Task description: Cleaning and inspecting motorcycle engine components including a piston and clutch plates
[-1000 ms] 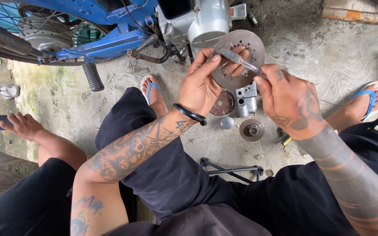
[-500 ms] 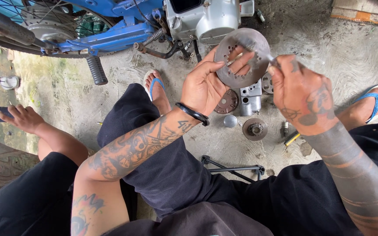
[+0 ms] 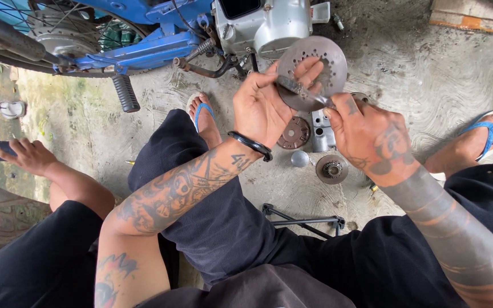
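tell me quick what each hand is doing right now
left hand: closed on the round metal disc
right hand: closed on a thin metal tool laid across the disc

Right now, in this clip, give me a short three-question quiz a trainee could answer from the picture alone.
1. True or false: the left hand holds the round perforated metal disc up off the ground.
2. Which does the right hand press against the disc? A) a hammer B) a slim metal tool C) a rag
3. What is the colour of the motorcycle frame behind the hands?

Key
1. True; the fingers grip the disc in front of the silver engine case.
2. B; the tool lies across the disc's face.
3. Blue.
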